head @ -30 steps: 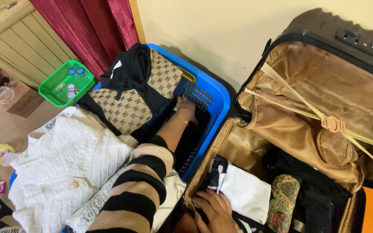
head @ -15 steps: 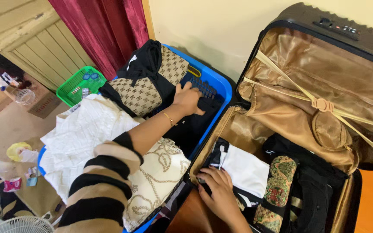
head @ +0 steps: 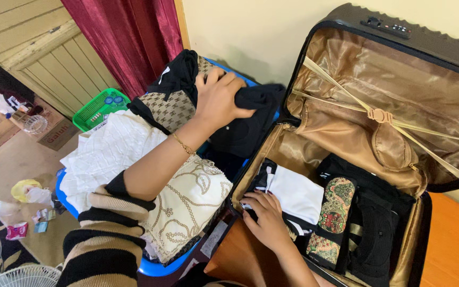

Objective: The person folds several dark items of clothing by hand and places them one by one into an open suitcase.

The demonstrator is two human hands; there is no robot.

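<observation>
My left hand (head: 220,95) grips a black garment (head: 251,119) and holds it lifted above the blue laundry basket (head: 158,266), close to the suitcase's edge. My right hand (head: 264,218) rests in the open brown suitcase (head: 399,40), pressing on folded black and white clothes (head: 296,194) at its near left corner. Beside them lie a rolled patterned cloth (head: 331,220) and more black clothes (head: 381,228). The basket holds a black and tan patterned top (head: 168,103), a white knitted garment (head: 110,154) and a cream cloth with gold chain print (head: 192,204).
The suitcase lid leans on the cream wall, with gold lining and crossed straps (head: 381,116). A green tray (head: 99,109) sits on the floor near the red curtain (head: 126,37). Small litter (head: 25,191) and a white fan (head: 27,276) lie at the lower left. Orange wood surface (head: 452,244) lies to the right.
My left hand has come up out of the basket with the black garment and moved toward the suitcase. My right hand has stayed on the folded clothes.
</observation>
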